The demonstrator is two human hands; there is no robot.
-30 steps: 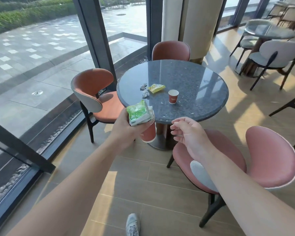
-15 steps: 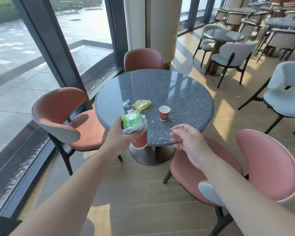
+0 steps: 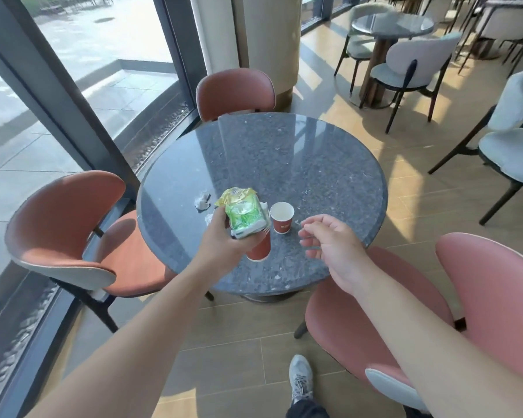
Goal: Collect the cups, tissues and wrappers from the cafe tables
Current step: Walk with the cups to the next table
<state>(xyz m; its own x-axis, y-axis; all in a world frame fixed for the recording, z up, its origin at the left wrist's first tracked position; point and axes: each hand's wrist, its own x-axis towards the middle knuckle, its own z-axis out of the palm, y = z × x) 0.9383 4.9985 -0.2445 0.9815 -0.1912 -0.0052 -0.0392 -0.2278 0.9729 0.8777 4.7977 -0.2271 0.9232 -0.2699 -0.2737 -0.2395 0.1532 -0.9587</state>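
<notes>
Carrying red paper cup (image 3: 258,251) stuffed with green wrapper (image 3: 245,217), left hand (image 3: 224,241) clamped around; right hand (image 3: 329,239) loose, empty, freed for small red cup (image 3: 282,218) on speckled table (image 3: 314,176).

Granite table (image 3: 299,164): cup (image 3: 281,218), tissue (image 3: 203,200)

Glossy speckled stone forms the desk (image 3: 299,164), a matt paper cup (image 3: 282,218) stands beside the fingers (image 3: 307,233), which hold nothing, and shiny plastic wrappers (image 3: 245,214) crinkle.
</notes>
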